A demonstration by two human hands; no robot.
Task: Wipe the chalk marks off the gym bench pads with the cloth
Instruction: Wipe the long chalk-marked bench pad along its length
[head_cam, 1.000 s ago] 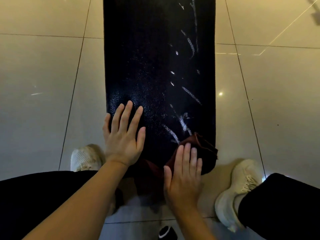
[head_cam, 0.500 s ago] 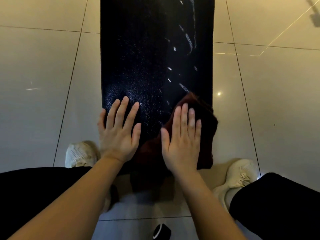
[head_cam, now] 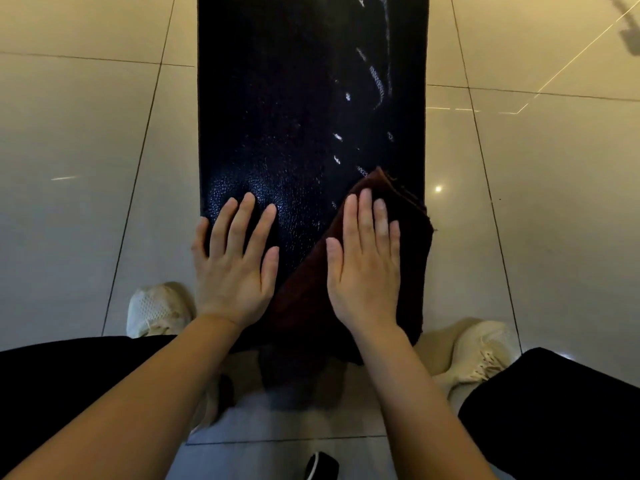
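Cloth (head_cam: 398, 237) — dark brown, folded, lying on the near right part of the black bench pad (head_cam: 277, 133), one edge reaching the pad's right side. Right hand (head_cam: 363, 268): grip released, fingers straight and together, palm pressing flat on the cloth. Left hand (head_cam: 235, 265): fingers spread, flat on the bare surface beside it — white chalk marks (head_cam: 377, 84) lie farther up the pad.

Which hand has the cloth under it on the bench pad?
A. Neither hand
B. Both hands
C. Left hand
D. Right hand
D: the right hand lies flat with straight fingers on the dark red cloth, while the left hand rests on the bare black bench pad.
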